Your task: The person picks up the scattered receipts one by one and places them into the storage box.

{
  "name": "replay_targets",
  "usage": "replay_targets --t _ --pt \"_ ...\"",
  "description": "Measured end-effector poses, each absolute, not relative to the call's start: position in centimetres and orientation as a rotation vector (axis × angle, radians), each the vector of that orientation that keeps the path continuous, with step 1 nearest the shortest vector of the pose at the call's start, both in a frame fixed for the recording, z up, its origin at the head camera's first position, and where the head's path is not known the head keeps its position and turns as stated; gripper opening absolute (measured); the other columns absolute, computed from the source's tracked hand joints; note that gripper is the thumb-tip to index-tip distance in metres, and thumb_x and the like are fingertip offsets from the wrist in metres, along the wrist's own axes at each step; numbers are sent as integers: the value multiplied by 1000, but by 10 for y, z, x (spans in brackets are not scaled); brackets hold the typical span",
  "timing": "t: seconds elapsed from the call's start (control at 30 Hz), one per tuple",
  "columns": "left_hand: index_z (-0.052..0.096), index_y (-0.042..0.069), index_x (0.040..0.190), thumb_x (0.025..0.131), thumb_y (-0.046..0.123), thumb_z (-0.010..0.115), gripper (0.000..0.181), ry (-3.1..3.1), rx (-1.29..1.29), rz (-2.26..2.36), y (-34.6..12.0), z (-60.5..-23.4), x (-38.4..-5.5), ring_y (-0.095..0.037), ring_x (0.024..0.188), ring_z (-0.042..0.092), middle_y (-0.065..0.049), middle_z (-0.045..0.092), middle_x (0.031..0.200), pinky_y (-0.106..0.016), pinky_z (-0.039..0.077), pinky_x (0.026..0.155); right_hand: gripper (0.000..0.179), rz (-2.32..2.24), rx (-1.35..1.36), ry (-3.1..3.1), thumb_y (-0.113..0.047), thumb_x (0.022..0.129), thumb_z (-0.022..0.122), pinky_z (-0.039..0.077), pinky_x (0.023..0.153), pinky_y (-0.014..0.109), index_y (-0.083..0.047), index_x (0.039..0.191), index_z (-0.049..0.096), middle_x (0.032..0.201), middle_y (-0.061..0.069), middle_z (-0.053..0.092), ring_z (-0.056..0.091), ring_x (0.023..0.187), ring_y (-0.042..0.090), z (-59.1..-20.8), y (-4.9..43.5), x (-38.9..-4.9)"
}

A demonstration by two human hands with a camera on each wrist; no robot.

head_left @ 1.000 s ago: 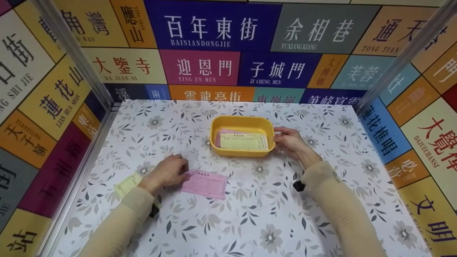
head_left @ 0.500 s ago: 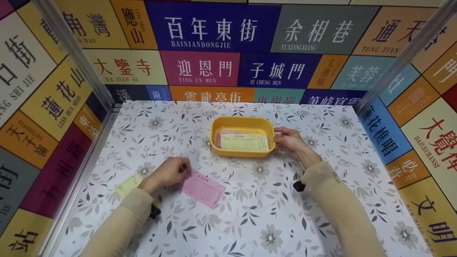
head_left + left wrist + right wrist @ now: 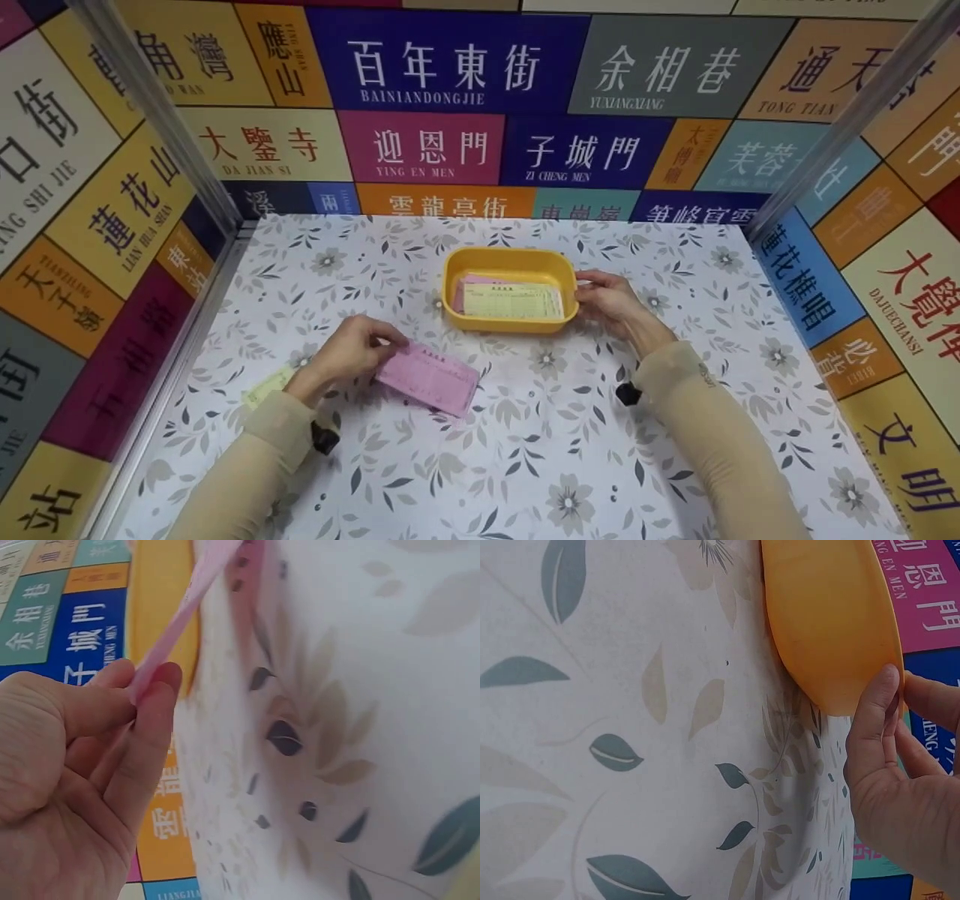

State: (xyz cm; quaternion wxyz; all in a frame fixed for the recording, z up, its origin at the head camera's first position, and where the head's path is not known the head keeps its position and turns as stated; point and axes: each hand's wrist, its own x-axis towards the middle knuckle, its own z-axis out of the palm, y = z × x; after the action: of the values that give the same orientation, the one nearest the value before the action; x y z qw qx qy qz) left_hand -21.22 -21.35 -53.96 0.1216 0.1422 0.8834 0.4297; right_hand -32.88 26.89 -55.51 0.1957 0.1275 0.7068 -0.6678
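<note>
My left hand (image 3: 349, 349) pinches a pink paper slip (image 3: 431, 379) by its upper left corner, between thumb and fingers. The slip slants above the table in front of the yellow plastic box; in the left wrist view the pink slip (image 3: 184, 615) shows nearly edge-on. At the box's right end, my right hand (image 3: 611, 300) holds the rim of the yellow box (image 3: 510, 325). In the right wrist view the thumb lies against the outer wall of the box (image 3: 832, 622), with fingers beyond the rim. Inside the box lie a yellow-green slip (image 3: 510, 301) and pink paper (image 3: 469, 283).
A yellow-green slip (image 3: 266, 386) lies on the table left of my left forearm, partly covered by it. The table (image 3: 570, 450) has a floral cover. Panels with printed characters (image 3: 420, 146) wall in the back and both sides, with metal posts at the corners.
My left hand has lifted the pink slip by its corner off the table and moved it slightly towards the box. My right hand has stayed at the box's rim.
</note>
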Motion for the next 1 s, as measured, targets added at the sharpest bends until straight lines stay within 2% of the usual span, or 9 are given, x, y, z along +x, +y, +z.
replay_targets --t 0.17,0.33,0.47,1.0 --pt "88 17 122 100 4 75 29 2525 329 1403 -210 -529 -219 -16 83 71 -9 85 124 -24 59 71 63 -1888 346 1966 4 104 68 65 78 26 -10 164 56 126 11 73 73 84 13 -554 269 -329" --pt "84 5 127 99 0 74 30 2424 322 1628 -202 -523 -227 -12 80 76 -21 83 127 -29 68 73 62 -1903 341 1959 5 104 68 64 76 25 -9 163 57 120 9 73 72 82 12 -554 270 -328" --pt "81 0 131 98 -5 73 34 2350 317 1766 -194 -518 -235 -12 83 80 -27 80 131 -28 69 75 61 -1892 344 1971 3 104 69 65 78 26 -9 163 57 118 6 74 72 80 11 -556 270 -329" --pt "81 5 135 94 -7 72 43 2353 178 1853 -147 -508 -275 -16 91 79 -22 80 135 -29 70 79 63 -1914 330 1952 6 102 69 64 77 26 -7 162 58 118 8 77 75 85 14 -557 272 -329"
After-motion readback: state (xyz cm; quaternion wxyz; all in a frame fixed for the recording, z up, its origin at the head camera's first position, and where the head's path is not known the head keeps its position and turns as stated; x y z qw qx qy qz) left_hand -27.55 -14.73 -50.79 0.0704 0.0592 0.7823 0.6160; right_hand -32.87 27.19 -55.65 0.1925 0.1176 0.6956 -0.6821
